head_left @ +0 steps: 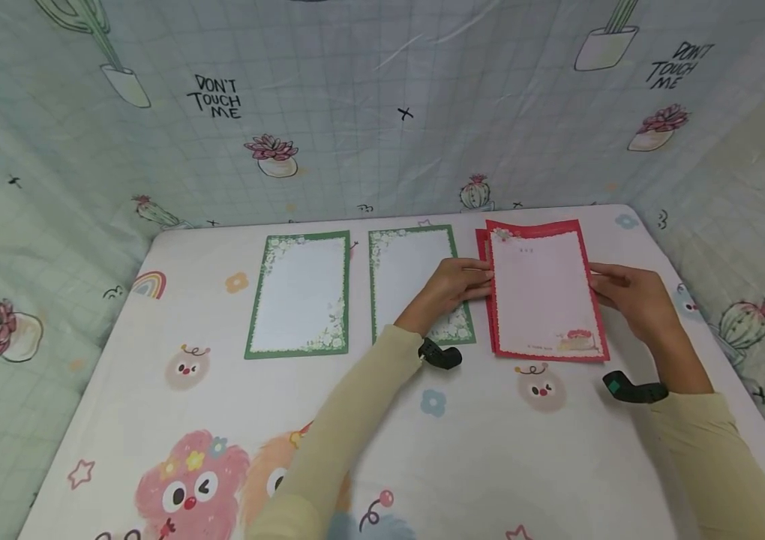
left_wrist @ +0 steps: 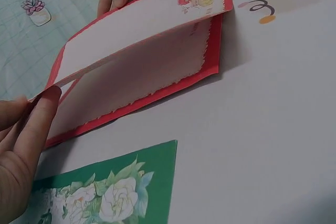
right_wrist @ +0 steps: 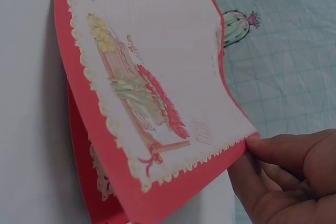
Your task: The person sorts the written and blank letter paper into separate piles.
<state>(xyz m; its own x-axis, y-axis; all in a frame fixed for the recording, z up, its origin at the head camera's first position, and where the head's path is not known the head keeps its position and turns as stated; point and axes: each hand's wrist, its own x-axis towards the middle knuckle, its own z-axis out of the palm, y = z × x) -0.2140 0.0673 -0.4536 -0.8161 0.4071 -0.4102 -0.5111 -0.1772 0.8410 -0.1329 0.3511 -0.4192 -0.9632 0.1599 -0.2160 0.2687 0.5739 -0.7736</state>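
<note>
A red-bordered sheet of paper (head_left: 544, 292) with a lace edge and a cake drawing is held between both hands at the right. My left hand (head_left: 446, 289) pinches its left edge. Thumb and fingers of my right hand (head_left: 632, 296) pinch the opposite edge, plain in the right wrist view. Below it lies a second red-bordered sheet (left_wrist: 147, 87), mostly covered, with a gap between the two in the left wrist view. The held sheet bends slightly. My left forearm passes over the lower part of a green-bordered floral sheet (head_left: 409, 262).
Another green-bordered sheet (head_left: 298, 296) lies farther left on the table (head_left: 531, 465), whose white cover carries cartoon prints. A patterned curtain (head_left: 355, 90) hangs behind the table and along both sides. Black devices are strapped at both wrists.
</note>
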